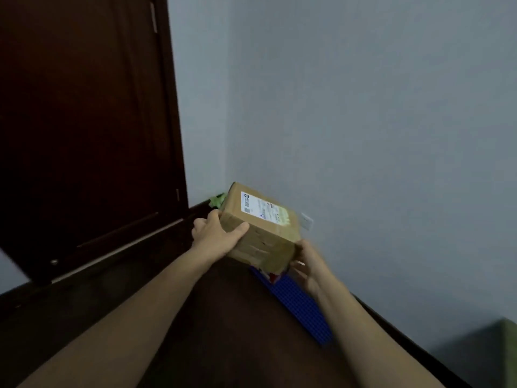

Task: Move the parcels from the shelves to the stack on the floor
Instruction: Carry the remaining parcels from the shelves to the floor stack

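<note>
To my left stands a dark brown wooden door (pixel 84 121), beside a pale grey-blue wall (pixel 377 121) with a white plate (pixel 306 220) set low on it. A blue studded board (pixel 296 306) lies along the wall's foot; something crumpled and green (pixel 216 200) sits in the corner.

Parcel (pixel 263 231): was brown cardboard, matt, with seams bound in smooth tan tape of slight sheen. Label (pixel 263 210): was white printed paper, smooth. Shelf (pixel 223 317): was dark wood, smooth, faintly lustrous. Door (pixel 84 121): was dark wood, low sheen. Baseplate (pixel 296 303): was blue plastic, studded. Wall (pixel 363 107): was pale paint, matt.
</note>
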